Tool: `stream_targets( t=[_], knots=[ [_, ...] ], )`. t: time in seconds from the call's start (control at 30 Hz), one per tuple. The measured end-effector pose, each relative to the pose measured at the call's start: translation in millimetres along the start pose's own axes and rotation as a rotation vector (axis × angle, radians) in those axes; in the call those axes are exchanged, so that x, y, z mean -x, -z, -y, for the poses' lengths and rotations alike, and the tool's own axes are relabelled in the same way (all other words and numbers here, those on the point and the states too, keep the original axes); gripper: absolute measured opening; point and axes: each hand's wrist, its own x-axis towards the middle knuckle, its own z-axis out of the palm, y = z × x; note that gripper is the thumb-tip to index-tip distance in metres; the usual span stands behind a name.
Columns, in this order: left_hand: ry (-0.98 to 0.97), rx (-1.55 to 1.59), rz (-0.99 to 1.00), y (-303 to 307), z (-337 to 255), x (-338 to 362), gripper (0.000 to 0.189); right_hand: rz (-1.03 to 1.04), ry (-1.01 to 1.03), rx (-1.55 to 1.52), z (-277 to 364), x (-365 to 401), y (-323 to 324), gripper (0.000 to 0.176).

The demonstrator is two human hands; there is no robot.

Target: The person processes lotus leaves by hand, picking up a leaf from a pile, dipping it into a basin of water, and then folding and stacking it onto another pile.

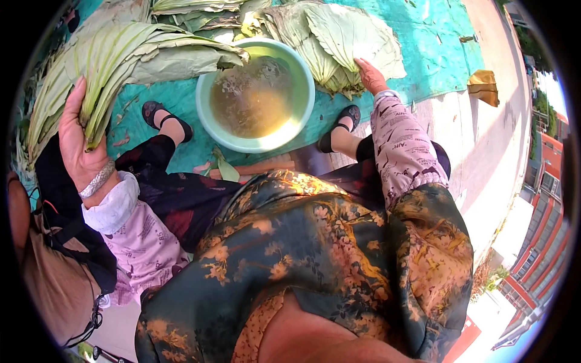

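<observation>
A fanned bundle of large, wilted pale-green leaves [139,51] hangs from my left hand [82,142], whose fingers are closed round the gathered stalks. The tips of this bundle reach over the left rim of a light-green plastic basin [203,109]. Murky brownish water [251,97] fills much of the basin. On the far right, my right hand [372,77] has its fingers together at the stalk end of a broad flat leaf [345,36], which lies on a pile of similar leaves. Part of that grip is hard to see.
A turquoise tarp [433,54] lies under the leaves and basin. My feet in dark shoes [348,118] are on either side of the basin. A brown scrap [483,88] rests at the tarp's right edge. Another person [57,290] is close on my left.
</observation>
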Motion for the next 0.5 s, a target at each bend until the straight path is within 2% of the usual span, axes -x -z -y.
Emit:
stream_targets(
  t=[0.17,0.2,0.27,0.33,0.4,0.47,0.5],
  knots=[
    [0.042,0.052,0.030,-3,3,0,0.019,0.118,-0.005,0.068,-13,8,-18,0.041],
    [0.055,-0.006,0.089,5,1,-2,0.024,0.140,0.024,0.070,-12,1,-21,0.041],
    [0.012,0.000,0.101,-2,7,5,0.025,0.292,-0.119,0.114,-4,-19,-16,0.040],
    [0.006,0.067,0.114,-8,14,11,0.024,0.027,-0.060,-0.054,8,-49,-14,0.035],
    [-0.012,0.058,0.043,-9,19,12,0.023,-0.051,-0.043,-0.281,77,-78,29,0.033],
    [0.020,0.073,0.117,-11,21,15,0.023,-0.228,0.217,-0.557,141,-96,58,0.033],
    [-0.003,0.096,0.122,-10,26,13,0.025,-0.182,0.243,-0.672,186,-92,83,0.032]
  ],
)
